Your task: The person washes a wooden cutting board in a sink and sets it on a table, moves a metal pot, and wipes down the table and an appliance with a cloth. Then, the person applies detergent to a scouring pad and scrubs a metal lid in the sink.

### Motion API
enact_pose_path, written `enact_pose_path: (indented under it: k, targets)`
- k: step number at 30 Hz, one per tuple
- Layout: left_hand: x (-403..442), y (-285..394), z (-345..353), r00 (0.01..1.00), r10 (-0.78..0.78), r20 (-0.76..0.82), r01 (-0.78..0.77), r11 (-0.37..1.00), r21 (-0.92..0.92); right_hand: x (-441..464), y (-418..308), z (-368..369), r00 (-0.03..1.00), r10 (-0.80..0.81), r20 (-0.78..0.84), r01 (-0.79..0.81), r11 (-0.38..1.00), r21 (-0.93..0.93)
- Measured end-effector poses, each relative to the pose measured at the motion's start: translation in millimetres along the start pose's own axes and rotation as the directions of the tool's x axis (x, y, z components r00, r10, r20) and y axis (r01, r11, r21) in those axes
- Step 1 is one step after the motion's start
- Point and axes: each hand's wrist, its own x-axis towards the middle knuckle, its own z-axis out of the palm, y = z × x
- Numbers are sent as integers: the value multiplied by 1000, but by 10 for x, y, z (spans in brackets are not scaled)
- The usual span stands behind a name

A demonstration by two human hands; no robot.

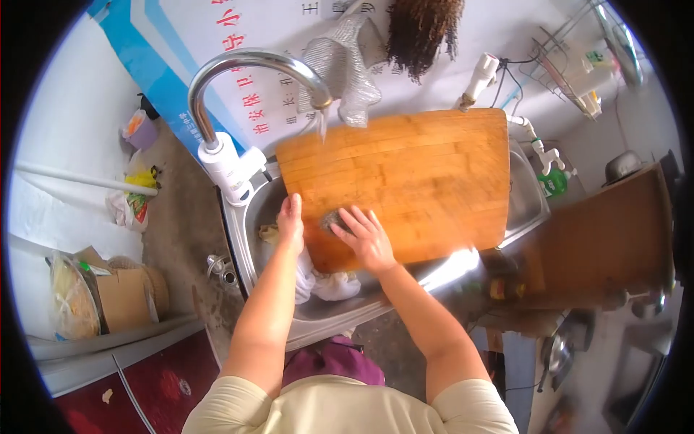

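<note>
Board, wooden [412,173], lg., motion-blurred at lower R corner; underside hidden, so pts. of contact w/ sink can't be told. Contents of sink under board part. covered: white crumpled item [336,286], material unclear. Scrubber [332,219], dk., mostly hidden under fingertips; type unclear. Shelf items at far R, blurred. Outer view cut off by round black border.

L hand [291,224]: closed on L edge of board, fingers close tog.; far-side fingers hidden. R hand [367,242]: fingers spread, part. bent, grasping scrubber & holding it flat to board face, near lower L part.

Board loc.: over sink [524,195], stainless, tilted, covering most of basin; rim & R end visible. Board surf.: orange-brown, w/ plank seams, wet-looking sheen.

Faucet [253,58], chrome gooseneck w/ white base, L of board; spout over board's upper L. Poster [246,101], white/blue w/ red & blk. characters, behind. Gray cloth [354,69] & brown bristle brush [423,36] hung on same wall. Green bottle [554,182] near R end of sink. Wooden cabinet [600,239] at R. Cardboard box [126,300], lower L; purple cup [139,130], upper L.
</note>
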Motion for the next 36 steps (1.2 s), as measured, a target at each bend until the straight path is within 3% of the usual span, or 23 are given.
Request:
enact_pose_path:
  k: [3, 4, 5, 6, 8, 10, 11, 13, 14, 16, 19, 21, 22, 23, 24, 26, 28, 30, 32, 34, 36]
  targets:
    - [12, -26, 2, 1000, 4, -17, -3, 999, 53, 150, 375, -493, 1000, -13, 14, 16, 974, -227]
    - [11, -16, 9, 1000, 14, -27, -12, 997, 71, 196, 601, -645, 977, 132, -166, -160, 973, -168]
    - [56, -71, -54, 1000, 15, -1, -14, 993, 117, 226, 944, -771, 932, 210, -295, -291, 919, -265]
    - [80, -98, -76, 1000, 9, -2, -8, 991, 131, 285, 1272, -923, 824, 193, -533, -381, 885, -269]
    - [106, -140, -103, 1000, -3, -7, 4, 987, 158, 462, 1373, -1286, 606, 391, -693, -608, 789, -87]
    - [114, -219, -120, 999, -47, -11, 48, 996, 75, 622, 1378, -1033, 505, 306, -807, -575, 817, -50]
    - [127, -237, -115, 998, -68, -10, 69, 997, 35, 767, 1085, -912, 482, 415, -772, -447, 874, 191]
    - [129, -184, -106, 992, -129, 13, 129, 992, 11, 805, 707, -460, 774, 156, -614, -219, 975, -28]
    - [102, -148, -114, 987, -162, 21, 162, 987, 2, 829, 456, -271, 897, 177, -405, -174, 984, 45]
    - [44, -31, -76, 977, -202, 66, 204, 978, -38, 830, 80, -5, 992, -37, -124, 12, 980, -196]
    - [49, -23, -73, 978, -188, 93, 191, 981, -23, 793, 282, -310, 994, -24, -110, 2, 980, -198]
    - [75, -88, -79, 980, -176, 95, 177, 984, 4, 718, 655, -759, 952, 136, -275, -202, 953, -225]
    - [100, -124, -100, 980, -176, 91, 175, 984, 11, 640, 877, -954, 900, 219, -378, -308, 932, -193]
    - [106, -134, -116, 981, -174, 85, 173, 985, 20, 548, 1103, -1147, 854, 250, -456, -408, 866, -290]
    - [97, -125, -111, 985, -155, 78, 153, 988, 34, 420, 1386, -1246, 779, 236, -580, -443, 863, -244]
    - [71, -125, -102, 991, -119, 63, 115, 991, 67, 215, 1600, -1461, 648, 384, -658, -664, 708, -241]
    - [56, -132, -78, 992, -125, 30, 123, 991, 58, 148, 1594, -1307, 586, 362, -725, -689, 694, -210]
    - [45, -119, -37, 993, -115, -7, 115, 993, 30, 119, 1232, -903, 627, 342, -700, -511, 859, -38]
    - [20, -114, 9, 995, -90, -51, 89, 996, -20, -55, 712, -487, 851, 244, -466, -321, 942, -93]
    - [52, -176, -46, 995, 21, -98, -5, 987, 161, -158, 260, -333, 955, 204, -215, -180, 975, 129]
    - [51, -185, -21, 987, 84, -136, -47, 964, 261, -249, 243, -596, 991, 120, -63, -119, 993, 26]
